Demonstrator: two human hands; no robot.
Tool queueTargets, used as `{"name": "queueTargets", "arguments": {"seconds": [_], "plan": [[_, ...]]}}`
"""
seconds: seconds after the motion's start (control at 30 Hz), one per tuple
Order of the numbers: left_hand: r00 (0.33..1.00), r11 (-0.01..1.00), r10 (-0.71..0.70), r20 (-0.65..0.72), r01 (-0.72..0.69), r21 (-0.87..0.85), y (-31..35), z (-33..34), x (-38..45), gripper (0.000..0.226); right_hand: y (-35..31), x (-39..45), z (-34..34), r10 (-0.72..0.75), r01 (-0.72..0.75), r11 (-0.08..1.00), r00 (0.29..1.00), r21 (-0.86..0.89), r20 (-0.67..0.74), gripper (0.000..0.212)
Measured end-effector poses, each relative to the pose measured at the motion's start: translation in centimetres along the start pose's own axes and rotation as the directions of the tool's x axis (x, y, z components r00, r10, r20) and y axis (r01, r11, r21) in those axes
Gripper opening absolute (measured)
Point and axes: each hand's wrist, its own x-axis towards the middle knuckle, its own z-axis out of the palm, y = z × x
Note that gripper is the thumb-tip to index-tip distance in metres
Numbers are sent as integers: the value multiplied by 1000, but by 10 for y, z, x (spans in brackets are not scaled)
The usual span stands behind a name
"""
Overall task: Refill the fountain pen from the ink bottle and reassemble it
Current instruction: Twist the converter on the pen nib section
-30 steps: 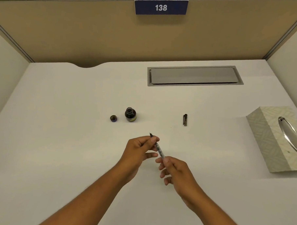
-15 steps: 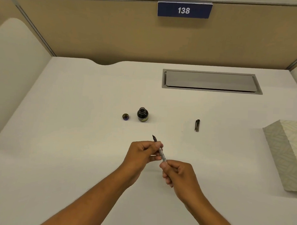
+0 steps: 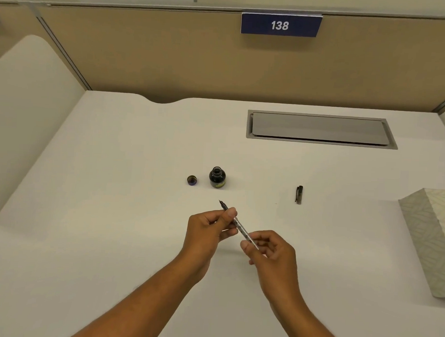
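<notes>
I hold a slim fountain pen (image 3: pixel 240 227) between both hands above the white desk, its dark nib pointing up and away toward the ink bottle. My left hand (image 3: pixel 208 230) pinches the section just behind the nib. My right hand (image 3: pixel 271 249) grips the lower end of the patterned barrel. A small dark ink bottle (image 3: pixel 217 177) stands open farther back on the desk. Its round lid (image 3: pixel 192 180) lies just left of it. The pen's dark cap (image 3: pixel 299 194) with a clip lies to the right.
A patterned tissue box (image 3: pixel 432 238) sits at the right edge. A grey cable-hatch cover (image 3: pixel 320 129) is set into the desk at the back. Tan partition walls with a "138" sign (image 3: pixel 280 24) close off the back, and white side panels stand left and right.
The camera view has shifted left, so the objects appear farther right. My hands have drawn slightly apart along the pen, showing more of the barrel between them.
</notes>
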Motion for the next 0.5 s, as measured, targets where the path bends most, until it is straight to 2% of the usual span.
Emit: {"name": "queueTargets", "arguments": {"seconds": [0.07,0.13,0.2,0.3,0.37,0.43,0.5], "plan": [[1000,1000,-3,-3,3,-21,1,0,1,24,-1,1,0,46,-49,997,998,60,51,5],[1000,1000,4,-15,-4,-18,3,0,2,24,-2,1,0,113,-131,985,982,114,148,23],[1000,1000,15,-17,-15,-3,4,1,2,23,-1,1,0,101,-118,988,983,104,153,31],[1000,1000,20,-22,-20,-4,6,1,2,21,-1,2,0,34,-43,991,997,126,68,8],[999,1000,22,-25,-22,-2,7,1,3,21,-1,4,0,59,-74,982,994,172,90,4],[999,1000,29,-23,-29,10,7,0,3,22,-4,5,2,136,-175,956,975,235,173,17],[999,999,34,-25,-34,20,7,1,3,22,-4,5,3,154,-201,947,969,251,195,29]]}}
